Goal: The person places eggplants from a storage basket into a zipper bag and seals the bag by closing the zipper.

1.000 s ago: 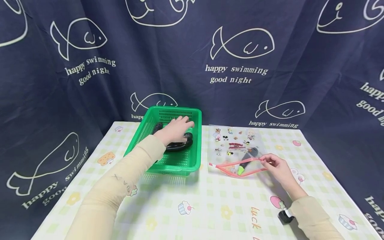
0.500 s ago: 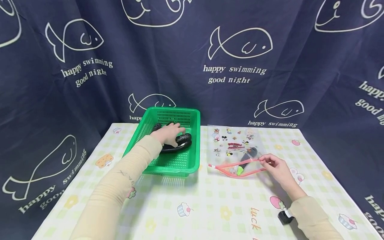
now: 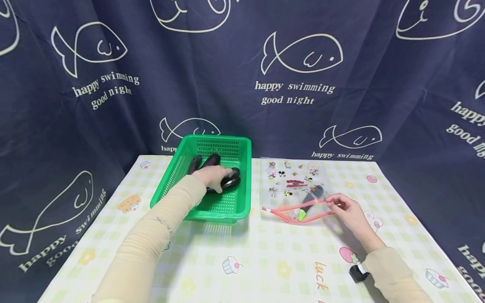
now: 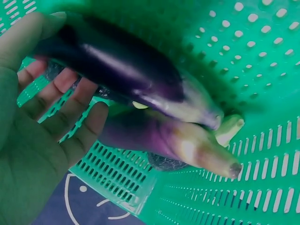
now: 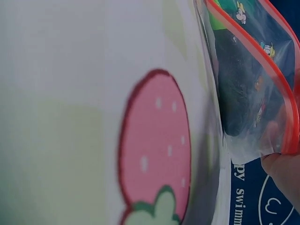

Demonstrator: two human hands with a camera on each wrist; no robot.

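Note:
Dark purple eggplants (image 4: 126, 65) with pale ends lie in a green plastic basket (image 3: 248, 185). My left hand (image 3: 210, 176) is down in the basket. In the left wrist view, its thumb lies over one end of the upper eggplant and its fingers curl under that end; some fingertips are hidden behind it. Another eggplant (image 4: 173, 140) lies beside it. On the right, my right hand (image 3: 348, 210) pinches the red-edged mouth of a clear zip bag (image 3: 273, 193) printed with small cartoon figures. Inside the bag lies a dark, long thing (image 3: 313, 195) with a bright green end.
More dark vegetables (image 3: 210, 160) lie at the basket's back left, one bumpy. A checked, patterned cloth (image 3: 265, 261) covers the table. A dark blue curtain (image 3: 235, 105) hangs right behind the basket and bag. A small black device (image 3: 358, 273) is at my right cuff.
My left hand has moved left and lower within the basket, uncovering the vegetables at the back. My right hand has stayed at the bag's mouth. The head view has shifted slightly.

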